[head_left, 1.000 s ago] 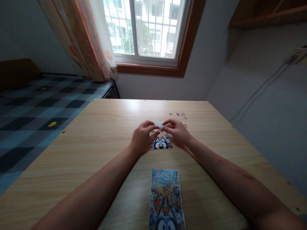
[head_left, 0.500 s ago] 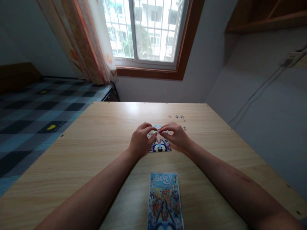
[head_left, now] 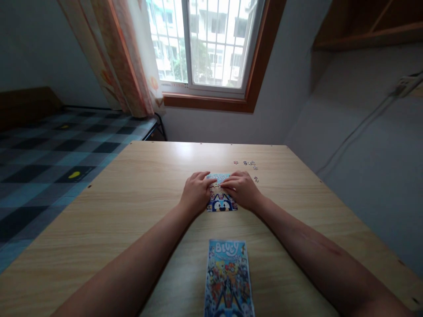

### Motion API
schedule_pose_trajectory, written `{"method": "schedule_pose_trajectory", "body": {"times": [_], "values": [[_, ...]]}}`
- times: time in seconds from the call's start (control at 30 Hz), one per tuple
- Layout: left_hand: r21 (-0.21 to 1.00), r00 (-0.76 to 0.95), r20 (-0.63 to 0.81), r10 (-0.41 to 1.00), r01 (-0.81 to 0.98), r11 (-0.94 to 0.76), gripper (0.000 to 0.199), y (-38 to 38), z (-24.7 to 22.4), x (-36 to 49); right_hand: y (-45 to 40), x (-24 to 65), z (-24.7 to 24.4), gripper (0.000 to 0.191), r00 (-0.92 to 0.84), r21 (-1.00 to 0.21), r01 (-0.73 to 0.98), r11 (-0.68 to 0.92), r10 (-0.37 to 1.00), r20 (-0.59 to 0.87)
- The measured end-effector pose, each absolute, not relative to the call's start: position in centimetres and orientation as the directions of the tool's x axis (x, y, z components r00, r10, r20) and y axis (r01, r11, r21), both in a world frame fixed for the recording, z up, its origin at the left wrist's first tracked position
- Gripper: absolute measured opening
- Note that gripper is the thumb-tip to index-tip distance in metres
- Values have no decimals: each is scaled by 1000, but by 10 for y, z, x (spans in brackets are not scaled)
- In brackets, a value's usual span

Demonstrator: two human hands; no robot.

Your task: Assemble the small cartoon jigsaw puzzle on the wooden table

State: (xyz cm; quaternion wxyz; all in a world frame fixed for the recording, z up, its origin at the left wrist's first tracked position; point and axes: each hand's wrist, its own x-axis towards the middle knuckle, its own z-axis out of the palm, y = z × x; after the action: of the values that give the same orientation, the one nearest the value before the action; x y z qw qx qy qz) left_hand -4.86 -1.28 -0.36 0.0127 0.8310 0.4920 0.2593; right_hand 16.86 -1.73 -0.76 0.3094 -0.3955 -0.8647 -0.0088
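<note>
A partly assembled jigsaw puzzle (head_left: 222,204) lies flat on the table, with a blue cartoon dog's face at its near edge and pale blue at its far edge. Bare tabletop shows through a gap in its middle. My left hand (head_left: 196,191) rests along the puzzle's left side, fingers apart and lying over the edge. From the right, my right hand (head_left: 243,188) reaches over the gap with thumb and fingertips pinched together on a small puzzle piece, mostly hidden by the fingers. Closer to me lies a picture box (head_left: 228,277) lettered "Bluey".
Several loose puzzle pieces (head_left: 252,163) lie beyond my right hand, with one piece (head_left: 256,179) nearer to it. The wooden table (head_left: 132,185) stands below a window (head_left: 218,48). A bed with a checked cover (head_left: 42,154) is at the left, a wall at the right.
Both hands have come down from above the puzzle onto it. My left fingers have let go of the small piece and spread along the left edge; the right hand stays pinched.
</note>
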Motion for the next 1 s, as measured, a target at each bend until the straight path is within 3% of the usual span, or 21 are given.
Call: {"method": "schedule_pose_trajectory", "body": {"times": [0.23,1.0], "values": [[210,408,330,851,848,-487,35,-16,-2,-47,-17,166,-8,12,-518,-197,705,681,685,512],[204,416,403,815,828,-523,41,-12,-2,-50,-17,158,-13,16,-444,-326,717,616,764,468]]}}
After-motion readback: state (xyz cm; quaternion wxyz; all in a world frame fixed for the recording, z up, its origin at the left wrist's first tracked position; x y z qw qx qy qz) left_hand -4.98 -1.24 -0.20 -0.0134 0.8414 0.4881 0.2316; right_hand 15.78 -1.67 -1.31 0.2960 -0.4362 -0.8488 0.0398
